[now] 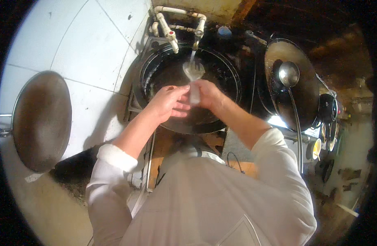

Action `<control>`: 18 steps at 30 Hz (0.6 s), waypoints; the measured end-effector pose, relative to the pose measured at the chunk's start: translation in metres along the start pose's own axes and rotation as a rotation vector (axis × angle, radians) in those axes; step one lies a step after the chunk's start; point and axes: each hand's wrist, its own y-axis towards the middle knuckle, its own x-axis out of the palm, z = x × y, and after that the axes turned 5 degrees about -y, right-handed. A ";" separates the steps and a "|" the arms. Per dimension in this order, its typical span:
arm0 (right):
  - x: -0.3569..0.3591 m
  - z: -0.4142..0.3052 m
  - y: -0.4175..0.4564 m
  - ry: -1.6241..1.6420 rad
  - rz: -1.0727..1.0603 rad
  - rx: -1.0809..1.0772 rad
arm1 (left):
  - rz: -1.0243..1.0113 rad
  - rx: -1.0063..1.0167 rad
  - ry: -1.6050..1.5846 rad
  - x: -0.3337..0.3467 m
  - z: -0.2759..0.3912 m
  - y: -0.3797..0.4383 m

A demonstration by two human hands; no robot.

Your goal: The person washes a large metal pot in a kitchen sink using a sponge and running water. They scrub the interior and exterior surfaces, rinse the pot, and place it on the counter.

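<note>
Below a running tap (195, 43), a pale slotted utensil (194, 71), blurred, has its head near the falling water. My right hand (206, 93) grips its handle. Close on the left side of the handle is my left hand (173, 103), its fingers apart and partly curled; whether it touches the handle is unclear. Both hands are over a large dark wok (236, 72) set beneath the taps. The inside of the wok is dark, and its contents cannot be made out.
Another wok (274, 55) stands to the right, with a long-handled metal ladle (289, 74) lying across it. On the left, a brown pan (42, 123) hangs by the white tiled wall (87, 52). Plastic pipes (179, 10) run behind the taps. A cup with yellow contents (316, 148) is at the right.
</note>
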 end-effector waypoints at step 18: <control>-0.126 -0.222 0.075 -1.089 1.579 -0.910 | 0.043 -0.025 0.068 -0.034 -0.012 0.059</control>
